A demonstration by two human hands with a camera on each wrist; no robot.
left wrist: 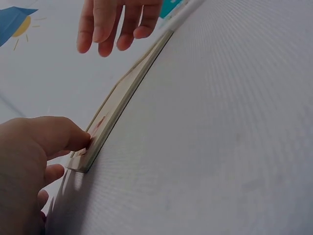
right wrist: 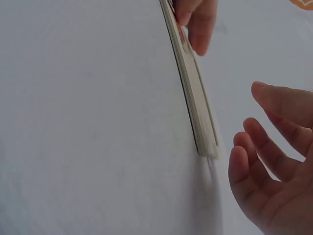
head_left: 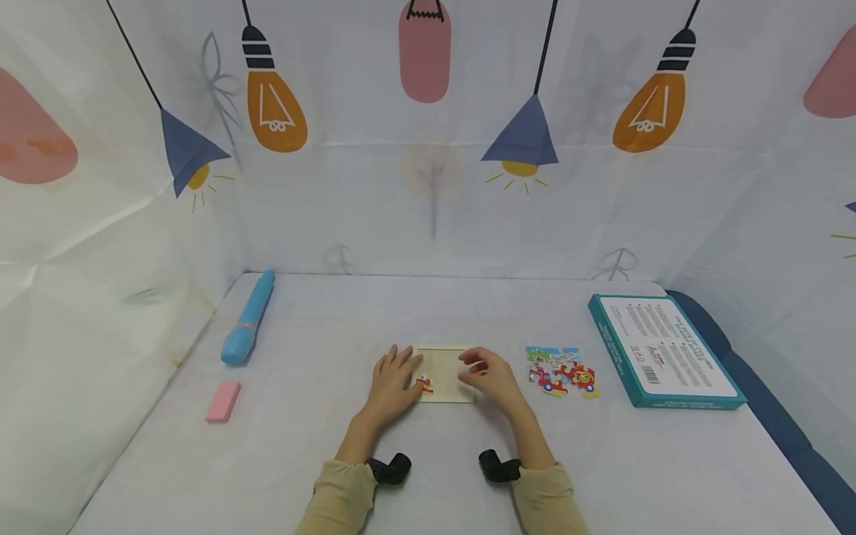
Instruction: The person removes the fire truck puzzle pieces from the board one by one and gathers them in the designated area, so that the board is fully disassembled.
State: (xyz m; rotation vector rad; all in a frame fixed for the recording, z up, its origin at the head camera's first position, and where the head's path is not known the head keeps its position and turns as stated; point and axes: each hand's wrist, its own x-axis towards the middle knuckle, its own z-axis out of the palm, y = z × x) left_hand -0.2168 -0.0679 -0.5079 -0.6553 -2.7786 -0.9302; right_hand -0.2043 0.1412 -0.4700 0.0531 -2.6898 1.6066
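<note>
A shallow wooden puzzle tray [head_left: 449, 371] lies flat on the table in front of me. One small red and white puzzle piece [head_left: 426, 384] sits in its lower left corner. My left hand [head_left: 391, 383] rests at the tray's left side; in the left wrist view its thumb [left wrist: 73, 139] touches the piece in the corner, the other fingers beside the tray. Above the tray's right edge my right hand [head_left: 493, 377] hovers, fingers loosely bent and apart, nothing between them in the right wrist view. Several colourful puzzle pieces [head_left: 562, 370] lie grouped right of that hand.
On the right lies a teal and white box [head_left: 669, 353], near a dark blue seat edge [head_left: 769, 394]. A blue microphone-shaped object [head_left: 249, 319] and a pink block [head_left: 224, 402] lie at the left. A printed white curtain [head_left: 374, 200] hangs behind the table.
</note>
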